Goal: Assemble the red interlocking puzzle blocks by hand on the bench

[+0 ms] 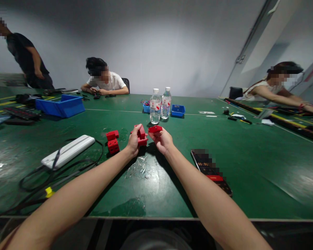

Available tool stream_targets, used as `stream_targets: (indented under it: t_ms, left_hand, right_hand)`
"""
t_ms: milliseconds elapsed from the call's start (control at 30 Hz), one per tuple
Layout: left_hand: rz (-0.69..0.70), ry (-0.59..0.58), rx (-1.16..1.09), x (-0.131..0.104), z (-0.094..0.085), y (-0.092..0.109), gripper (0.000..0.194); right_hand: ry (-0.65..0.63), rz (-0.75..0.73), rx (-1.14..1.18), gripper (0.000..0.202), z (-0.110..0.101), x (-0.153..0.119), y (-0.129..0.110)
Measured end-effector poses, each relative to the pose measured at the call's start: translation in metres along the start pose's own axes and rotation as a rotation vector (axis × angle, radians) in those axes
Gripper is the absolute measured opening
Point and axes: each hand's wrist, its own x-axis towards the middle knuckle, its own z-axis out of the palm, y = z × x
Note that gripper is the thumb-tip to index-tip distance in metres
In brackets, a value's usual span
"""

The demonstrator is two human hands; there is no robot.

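Observation:
My left hand (134, 140) is closed around a red block-like piece (142, 136) with an uneven outline, held just over the green table (169, 194). A smaller, flat red piece (155, 129) with a small mark or hole sits in the fingers of my right hand (163, 140). The two held pieces are close together but look apart. To the left of my left hand, more red block-like pieces (113, 142) stand on the table, one with small holes in its face. My fingers hide parts of both held pieces.
Two water bottles (155, 107) stand beyond my hands, near a small blue tray (178, 110). A phone (210, 172) lies right of my forearm. Left are a white power strip (69, 151) with black cables and a blue bin (61, 106). Three other people are around the table.

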Motion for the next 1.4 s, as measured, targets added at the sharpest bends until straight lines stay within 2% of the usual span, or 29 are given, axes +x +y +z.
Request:
stream_targets:
  t_ms: [133,467,633,767,933,1133,1400]
  left_hand:
    - [-0.015,0.002,0.029,-0.002,0.001,0.002,0.035]
    - [0.000,-0.009,0.037,0.000,0.000,0.000,0.034]
    - [-0.009,-0.008,0.019,-0.001,0.001,0.000,0.034]
    - [-0.015,-0.001,0.008,-0.001,0.001,0.000,0.033]
    - [0.015,-0.017,0.003,-0.002,0.001,0.000,0.031]
    - [0.025,-0.038,0.026,-0.002,0.001,-0.001,0.032]
    - [0.026,-0.049,0.028,0.001,-0.001,-0.001,0.034]
  right_hand:
    - [0.042,0.096,0.027,0.023,-0.001,0.000,-0.004]
    - [0.068,0.161,0.100,0.027,0.007,-0.012,-0.013]
    - [0.003,0.138,0.148,0.023,0.009,-0.014,-0.016]
    - [-0.011,0.114,0.098,0.018,0.011,-0.014,-0.014]
    - [-0.017,0.057,0.015,0.018,0.012,-0.013,-0.008]
    - [-0.027,0.039,0.032,0.026,0.009,-0.013,-0.004]
    - [-0.077,0.039,0.018,0.012,0.013,-0.017,-0.006]
